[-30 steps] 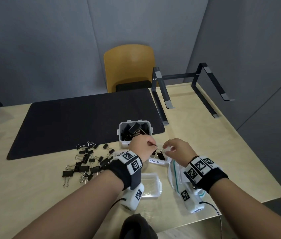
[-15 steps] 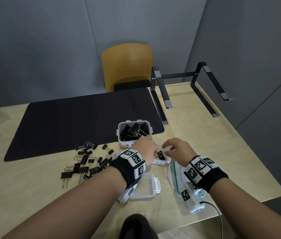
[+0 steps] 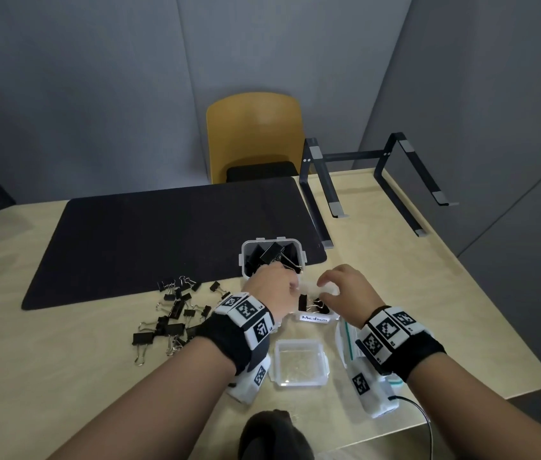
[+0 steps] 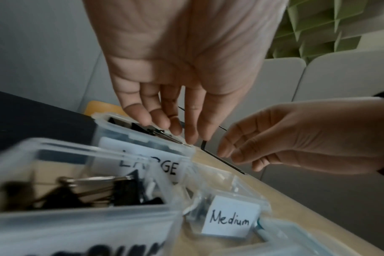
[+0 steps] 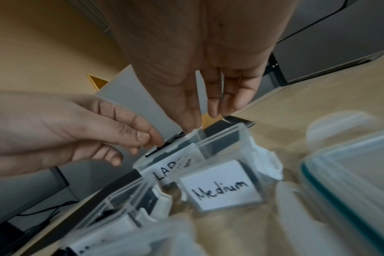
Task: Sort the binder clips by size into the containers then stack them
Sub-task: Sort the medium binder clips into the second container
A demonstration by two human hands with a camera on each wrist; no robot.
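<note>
**Two hands at the rim of the LARGE container**

The binder clips (image 3: 176,318) are black folded-metal bodies with thin silver wire handles; a loose heap lies on the pale wood table (image 3: 63,376), out past the back of the left hand (image 3: 272,287). Just beyond the left fingertips stands the LARGE container (image 3: 272,257), a clear, round-cornered plastic tub with a handwritten paper label, holding the big clips. Below both sets of fingertips, nearer the wrists, sits the Medium container (image 3: 315,318), the same clear plastic with a white label and a few clips inside.

The left fingers (image 4: 156,114) hang straight and slightly spread, tips at the LARGE container's rim, clasping nothing. The right hand (image 3: 345,290) is loosely curved, its fingers (image 5: 215,104) extended beside that container's corner, holding nothing visible.

A clear square lid (image 3: 299,363) lies between the wrists. A matte black mat (image 3: 163,234) lies beyond the fingertips.
</note>
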